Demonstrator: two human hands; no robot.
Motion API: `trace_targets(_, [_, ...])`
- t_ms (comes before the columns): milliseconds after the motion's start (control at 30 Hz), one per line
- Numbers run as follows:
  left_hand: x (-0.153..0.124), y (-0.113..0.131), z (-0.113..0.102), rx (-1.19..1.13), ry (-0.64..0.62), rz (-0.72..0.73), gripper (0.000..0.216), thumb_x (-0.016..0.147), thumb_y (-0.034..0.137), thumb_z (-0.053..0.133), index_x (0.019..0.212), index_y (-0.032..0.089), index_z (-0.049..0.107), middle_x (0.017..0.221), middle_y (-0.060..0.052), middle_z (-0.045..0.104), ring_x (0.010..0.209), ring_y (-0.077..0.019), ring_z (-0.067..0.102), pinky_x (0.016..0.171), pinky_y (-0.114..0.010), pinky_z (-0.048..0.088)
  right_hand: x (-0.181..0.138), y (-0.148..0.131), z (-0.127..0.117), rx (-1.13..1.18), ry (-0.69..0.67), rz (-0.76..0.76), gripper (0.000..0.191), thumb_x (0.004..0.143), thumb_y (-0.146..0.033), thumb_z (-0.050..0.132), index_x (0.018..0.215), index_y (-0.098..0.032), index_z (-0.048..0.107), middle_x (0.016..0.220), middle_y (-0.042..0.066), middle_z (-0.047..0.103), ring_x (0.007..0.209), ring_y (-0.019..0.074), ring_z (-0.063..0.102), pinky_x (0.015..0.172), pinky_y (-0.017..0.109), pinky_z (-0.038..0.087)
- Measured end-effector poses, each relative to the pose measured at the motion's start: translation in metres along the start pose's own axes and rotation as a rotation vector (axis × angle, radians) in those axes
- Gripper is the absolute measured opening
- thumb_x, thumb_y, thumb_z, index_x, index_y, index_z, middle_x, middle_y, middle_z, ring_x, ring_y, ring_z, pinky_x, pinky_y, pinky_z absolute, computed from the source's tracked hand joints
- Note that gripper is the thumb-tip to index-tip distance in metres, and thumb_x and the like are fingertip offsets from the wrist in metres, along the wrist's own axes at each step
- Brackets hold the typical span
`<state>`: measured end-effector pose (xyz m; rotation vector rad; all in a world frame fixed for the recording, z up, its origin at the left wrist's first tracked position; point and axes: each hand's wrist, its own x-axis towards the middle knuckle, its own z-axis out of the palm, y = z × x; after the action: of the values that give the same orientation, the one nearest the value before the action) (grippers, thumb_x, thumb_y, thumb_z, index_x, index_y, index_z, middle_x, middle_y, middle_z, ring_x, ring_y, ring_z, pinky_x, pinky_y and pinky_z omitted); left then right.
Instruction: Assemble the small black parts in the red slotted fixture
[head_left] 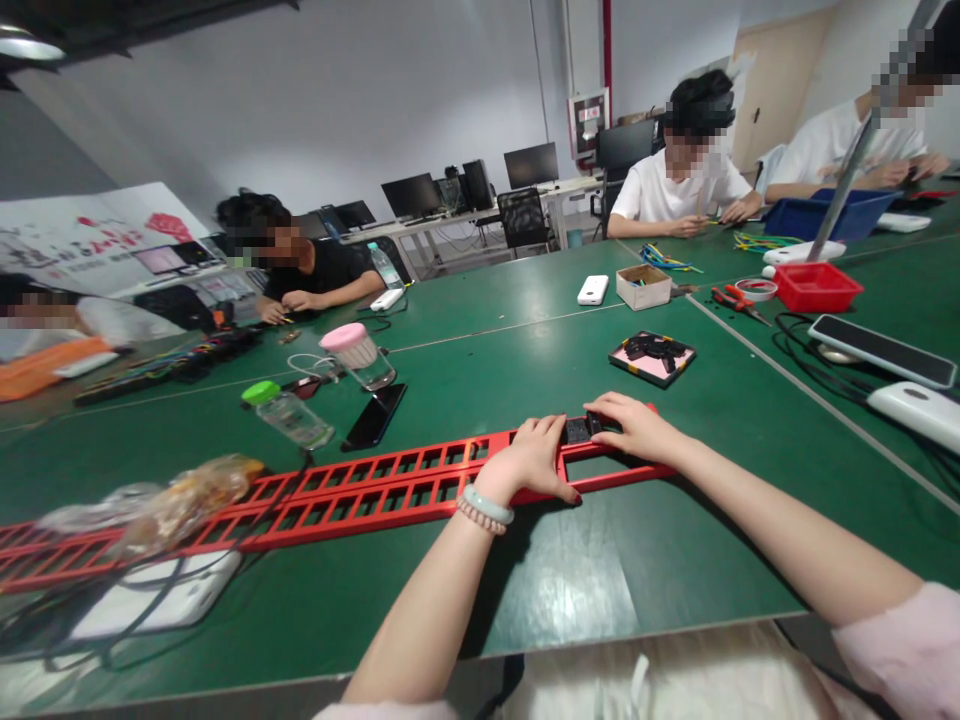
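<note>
A long red slotted rack [360,490] lies across the green table [585,560] in front of me. My left hand [531,460] presses flat on its right part, a bead bracelet at the wrist. My right hand [634,425] rests at the rack's right end, fingertips on a small black part [579,430] seated in a slot. Whether the fingers pinch that part I cannot tell. A pink tray [651,358] holding black parts lies just beyond my right hand.
Two lidded jars [358,354] and a dark phone [374,416] stand left of centre. A plastic bag [180,500] covers the rack's left part. A cardboard box [643,286], red bin [816,286], pliers and cables lie right. Several other people work along the far edges.
</note>
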<state>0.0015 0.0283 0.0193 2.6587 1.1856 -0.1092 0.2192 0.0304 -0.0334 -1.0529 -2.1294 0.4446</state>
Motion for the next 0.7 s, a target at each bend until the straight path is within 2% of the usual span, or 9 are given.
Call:
trace_targets(133, [0.007,0.005,-0.006,0.064,-0.075,-0.042,0.112,0.036,0.059,0.075,0.130,0.010,0.038,0.124,-0.017,0.050,0.112,-0.0367,0.046,0.096,-0.044,0.036,-0.001,0.002,-0.002,0.011,-0.010,0.016,0.042,0.078,-0.029,0.061,0.119,-0.017,0.058,0.109,0.011,0.059,0.100,0.0214,0.058,0.092,0.039,0.046])
trace_targets(300, [0.000,-0.002,0.003,-0.001,0.070,-0.003,0.110,0.040,0.067,0.071,0.131,0.017,0.035,0.126,-0.012,0.048,0.110,-0.0326,0.045,0.096,-0.042,0.035,0.001,0.003,-0.005,0.033,-0.025,0.025,0.042,0.078,-0.031,0.062,0.117,-0.016,0.058,0.107,0.010,0.060,0.095,0.0200,0.059,0.089,0.037,0.048])
trace_targets(467, [-0.005,-0.007,0.009,-0.046,0.152,0.032,0.104,0.043,0.063,0.072,0.130,0.017,0.038,0.127,-0.011,0.047,0.109,-0.0322,0.044,0.096,-0.043,0.034,0.003,0.002,-0.006,0.032,-0.028,0.024,0.042,0.077,-0.031,0.063,0.116,-0.016,0.059,0.106,0.010,0.060,0.095,0.0203,0.059,0.088,0.037,0.048])
trace_targets(600, [-0.006,-0.006,0.010,-0.075,0.177,0.045,0.111,0.045,0.062,0.072,0.136,0.015,0.031,0.131,-0.013,0.044,0.113,-0.0328,0.041,0.099,-0.043,0.032,0.003,0.000,-0.007,0.003,-0.036,0.009,0.042,0.076,-0.030,0.063,0.115,-0.014,0.060,0.104,0.011,0.061,0.096,0.0216,0.058,0.088,0.039,0.047])
trace_targets(700, [-0.006,-0.006,0.011,-0.082,0.173,0.045,0.114,0.047,0.061,0.072,0.140,0.017,0.025,0.134,-0.013,0.042,0.116,-0.0333,0.039,0.100,-0.044,0.031,0.003,-0.001,-0.008,-0.020,-0.033,-0.001,0.041,0.076,-0.030,0.063,0.115,-0.015,0.061,0.103,0.011,0.061,0.095,0.0219,0.057,0.087,0.039,0.047])
